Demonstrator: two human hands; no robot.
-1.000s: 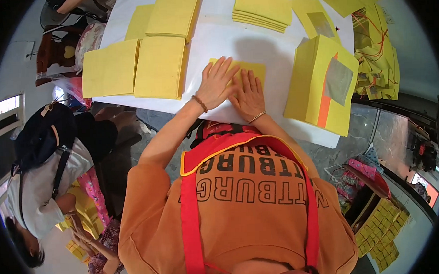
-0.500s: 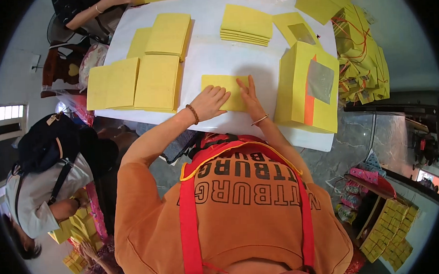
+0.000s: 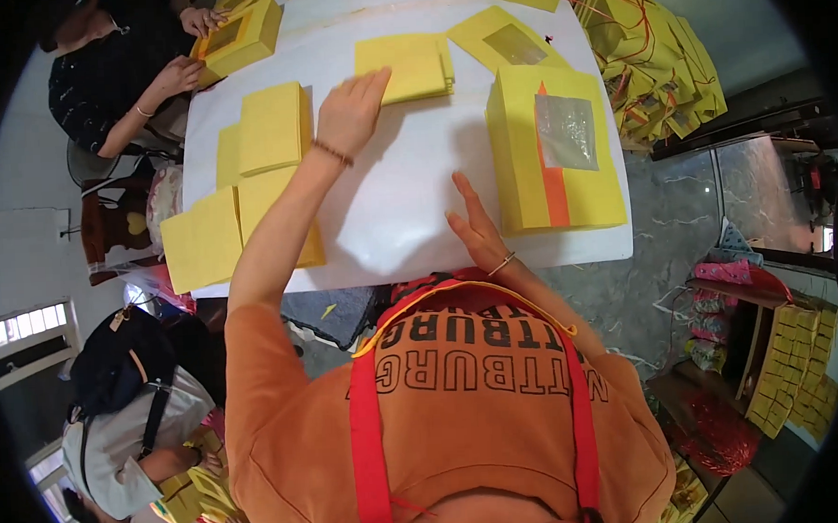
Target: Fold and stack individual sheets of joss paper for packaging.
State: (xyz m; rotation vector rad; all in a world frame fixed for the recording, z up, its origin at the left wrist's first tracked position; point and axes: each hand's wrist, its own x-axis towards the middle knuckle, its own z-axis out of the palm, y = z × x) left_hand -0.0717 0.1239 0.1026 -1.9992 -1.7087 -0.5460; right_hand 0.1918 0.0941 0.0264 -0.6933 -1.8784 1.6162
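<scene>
My left hand [image 3: 350,112] reaches to the far middle of the table, fingers together at the lower left corner of a yellow folded paper piece [image 3: 399,64]. That piece lies over a small stack of like pieces and juts out to the left of them. My right hand [image 3: 476,229] hovers near the table's front edge with thumb and fingers apart, holding nothing. Right of it stands a pile of large yellow paper bags [image 3: 517,154], the top one with a clear window and an orange stripe.
Yellow folded stacks [image 3: 271,128] cover the table's left side. A windowed yellow sheet [image 3: 512,40] lies beyond the bags. At the far left a co-worker's hands [image 3: 179,76] touch a yellow windowed bag [image 3: 246,43]. Bags with red cords [image 3: 663,73] are heaped off the right edge.
My left hand has moved away from me, carrying the yellow folded piece from before me onto the far stack. My right hand has let go of it and stays near the front edge.
</scene>
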